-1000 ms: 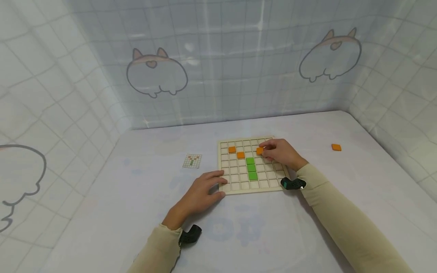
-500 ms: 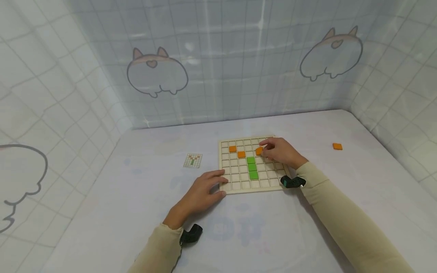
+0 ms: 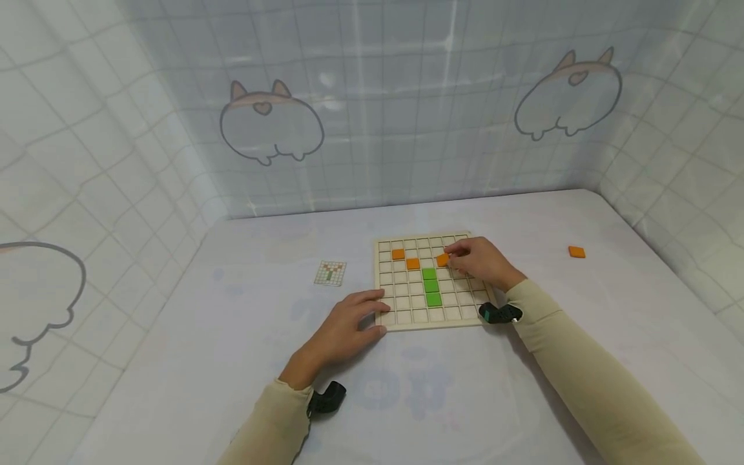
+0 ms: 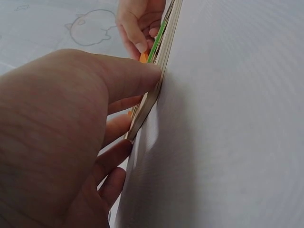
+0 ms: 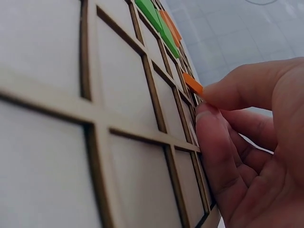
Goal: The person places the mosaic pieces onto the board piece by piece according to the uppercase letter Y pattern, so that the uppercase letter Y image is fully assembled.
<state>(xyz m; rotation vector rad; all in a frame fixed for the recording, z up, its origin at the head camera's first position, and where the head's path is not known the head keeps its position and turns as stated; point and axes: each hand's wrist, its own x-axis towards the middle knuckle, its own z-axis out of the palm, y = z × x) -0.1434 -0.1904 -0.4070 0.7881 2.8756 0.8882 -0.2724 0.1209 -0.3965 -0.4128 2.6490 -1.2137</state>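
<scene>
A pale wooden grid board (image 3: 407,316) lies on the table with a column of green square tiles (image 3: 431,286) in its cells. Two orange tiles (image 3: 398,254) sit up and left of that column. My right hand (image 3: 481,261) pinches another orange tile (image 3: 443,259) between thumb and fingers, up and right of the green ones. In the right wrist view this orange tile (image 5: 193,84) is tilted at the grid's ribs. My left hand (image 3: 343,326) rests at the board's left edge, fingers spread and thumb against the near corner; its thumb (image 4: 137,78) touches the rim in the left wrist view.
A small card (image 3: 330,273) printed with a coloured grid pattern lies left of the board. One loose orange tile (image 3: 577,252) lies far right on the white tablecloth (image 3: 407,387). Tile-patterned cloth walls (image 3: 407,129) stand behind and at both sides.
The pinched orange tile stays over nearly the same cell, its tilt shifting slightly. Both hands hold their places; the whole head view has drifted a little.
</scene>
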